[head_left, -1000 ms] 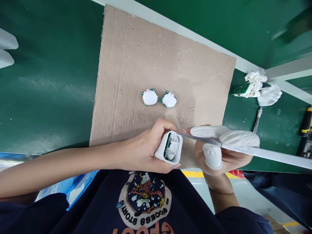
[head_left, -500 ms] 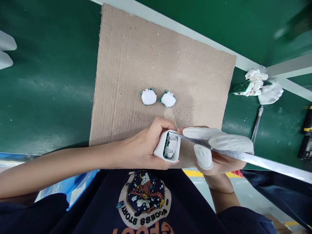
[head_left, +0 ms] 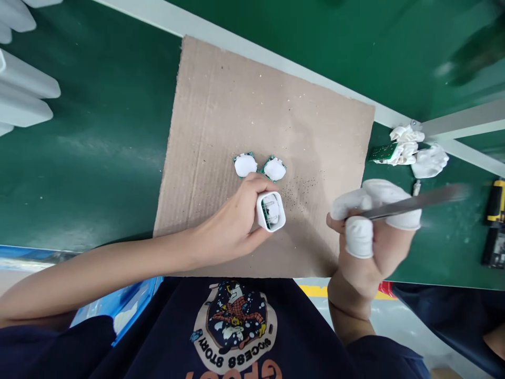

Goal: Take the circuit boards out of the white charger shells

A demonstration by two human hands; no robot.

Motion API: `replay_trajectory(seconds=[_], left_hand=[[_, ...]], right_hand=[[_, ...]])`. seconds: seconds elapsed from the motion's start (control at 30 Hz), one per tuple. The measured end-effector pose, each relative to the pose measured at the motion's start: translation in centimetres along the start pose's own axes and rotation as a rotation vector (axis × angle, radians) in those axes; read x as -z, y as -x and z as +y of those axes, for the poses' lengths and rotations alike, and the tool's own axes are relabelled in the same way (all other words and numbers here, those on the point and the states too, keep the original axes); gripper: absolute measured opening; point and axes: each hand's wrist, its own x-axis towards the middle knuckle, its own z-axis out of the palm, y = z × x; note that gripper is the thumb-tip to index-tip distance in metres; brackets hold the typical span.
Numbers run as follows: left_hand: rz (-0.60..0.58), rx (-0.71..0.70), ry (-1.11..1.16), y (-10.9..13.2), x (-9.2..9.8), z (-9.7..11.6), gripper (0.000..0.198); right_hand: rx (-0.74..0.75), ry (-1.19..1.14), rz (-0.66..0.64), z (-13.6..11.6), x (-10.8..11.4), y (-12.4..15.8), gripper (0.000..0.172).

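Note:
My left hand (head_left: 232, 223) is closed round a small white plastic housing (head_left: 270, 211), open end up, with a green board and metal parts inside. It hovers over the brown cardboard sheet (head_left: 236, 105). My right hand (head_left: 369, 237), with white finger cots on thumb and two fingers, pinches a long flat metal blade (head_left: 414, 202) that points right and is blurred. The blade is clear of the housing. Two small green boards with white blobs (head_left: 258, 167) lie on the cardboard just beyond my left hand.
A green mat covers the bench (head_left: 90, 137). White plastic parts (head_left: 23, 100) lie at the far left. Crumpled white cots and a green board (head_left: 406, 150) sit at the right, with a yellow-black tool (head_left: 495, 202) at the right edge. A pale rail (head_left: 276, 58) crosses behind the cardboard.
The blade tip was inside the housing; my right hand has pulled it out and swung away to the right. My left hand has moved the housing up toward the two boards.

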Motion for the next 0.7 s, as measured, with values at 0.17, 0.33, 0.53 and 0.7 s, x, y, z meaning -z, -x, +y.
replay_trajectory(seconds=[0.17,0.33,0.53,0.7], left_hand=[[0.058,0.007,-0.132,-0.1,0.5,-0.2,0.045],[0.071,-0.061,-0.214,-0.1,0.5,-0.3,0.046],[0.041,-0.046,-0.227,-0.1,0.4,-0.4,0.044],[0.042,-0.040,-0.220,0.0,0.2,-0.6,0.043]], right_hand=[[0.144,0.167,-0.158,-0.1,0.0,1.2,0.036],[0.273,0.511,-0.208,0.0,-0.1,1.6,0.054],[0.288,0.569,-0.212,0.3,0.1,1.9,0.065],[0.278,0.548,-0.236,0.3,-0.1,1.8,0.062]])
